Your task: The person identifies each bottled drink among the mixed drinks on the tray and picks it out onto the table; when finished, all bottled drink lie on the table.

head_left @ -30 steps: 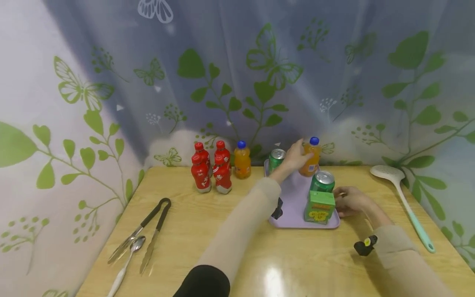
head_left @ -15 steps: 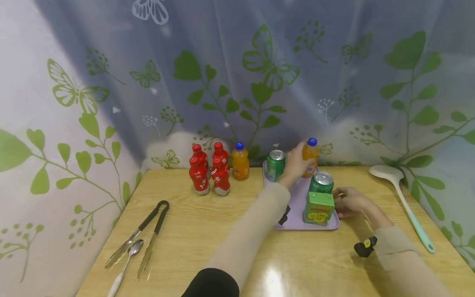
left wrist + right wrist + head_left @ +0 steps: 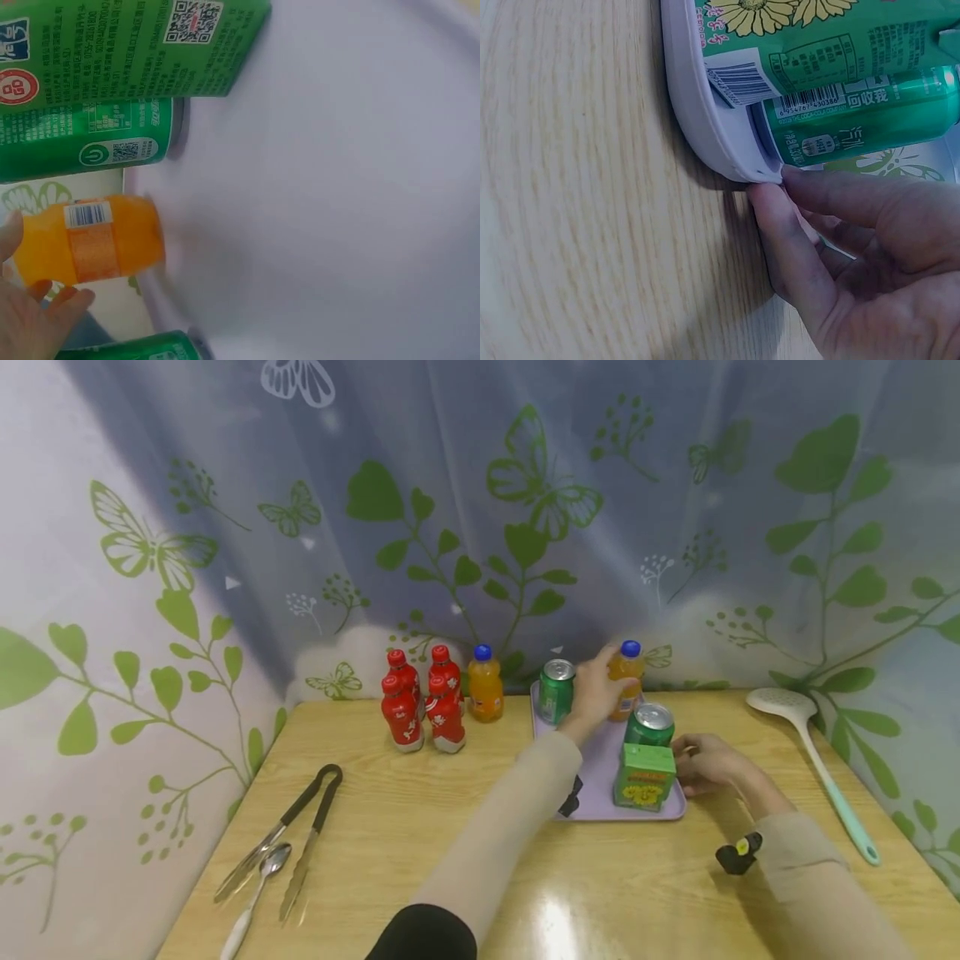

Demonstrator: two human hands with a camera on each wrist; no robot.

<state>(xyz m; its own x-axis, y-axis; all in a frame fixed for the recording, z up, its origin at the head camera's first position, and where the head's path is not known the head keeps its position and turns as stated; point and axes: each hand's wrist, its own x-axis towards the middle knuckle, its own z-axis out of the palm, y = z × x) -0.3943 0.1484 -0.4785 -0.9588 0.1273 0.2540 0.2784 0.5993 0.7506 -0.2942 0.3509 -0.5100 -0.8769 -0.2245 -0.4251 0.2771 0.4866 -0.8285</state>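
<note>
In the head view my left hand reaches over the lilac tray and holds an orange drink bottle with a blue cap at the tray's far right. The left wrist view shows thumb and fingers around the bottle, near its upper part. My right hand pinches the tray's rim at the near right corner, between thumb and finger in the right wrist view. Beside it stand a green carton with yellow flowers and a green can. Another green can occupies the far left corner.
Several red bottles are grouped left of the tray, with a second orange bottle alongside. Tongs and a spoon lie at the left. A slotted turner lies at the right. A patterned curtain hangs behind.
My left hand and forearm have shifted a little to the right, uncovering more of the far left can. The held bottle looks slightly more upright. My right hand stays at the rim.
</note>
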